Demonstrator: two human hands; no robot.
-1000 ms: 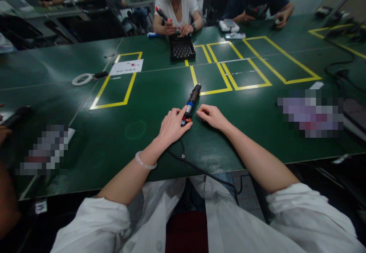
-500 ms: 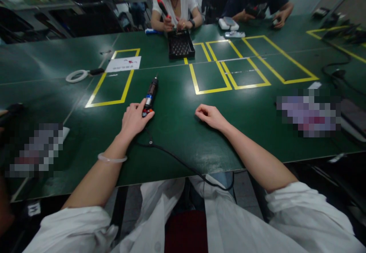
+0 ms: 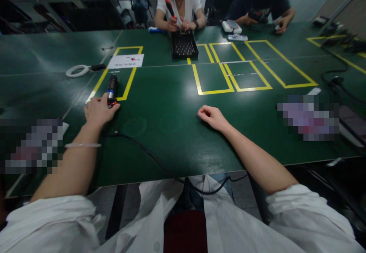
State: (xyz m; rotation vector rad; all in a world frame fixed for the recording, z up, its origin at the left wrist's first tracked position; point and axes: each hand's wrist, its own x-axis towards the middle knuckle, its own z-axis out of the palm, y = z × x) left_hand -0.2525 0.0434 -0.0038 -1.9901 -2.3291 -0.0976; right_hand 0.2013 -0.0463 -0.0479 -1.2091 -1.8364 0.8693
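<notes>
1. Black-brown, cylindrical tool: dark barrel foremost, a blue band behind it, then a bright silvery section, with red-orange parts at the rear. Fine markings blurred.
2. Position of tool: at the wearer's left, over the near end of the leftmost yellow tape outline; barrel directed away from the wearer. Contact with the worktop: cannot be told.
3. Left hand: fingers closed on the rear of the cylindrical tool, thumb at its right side, rear parts partly covered. A pale, translucent bracelet circles the forearm.
4. Right hand: fingers curled into a loose, narrow fist, well apart from the tool, in front of the wearer, nearer the centre of the green worktop.
5. Black cable: runs from near the left wrist across the worktop and over its near edge. Its join to the tool is hidden.
6. White printed sheet: lies across the far part of the leftmost outline, beyond the tool.
7. White coil: beside that outline, on its left, with a black end piece close to the sheet.
8. Black tray: on the far side, rows of small items inside, before a person in white who holds a red-and-black tool.
</notes>
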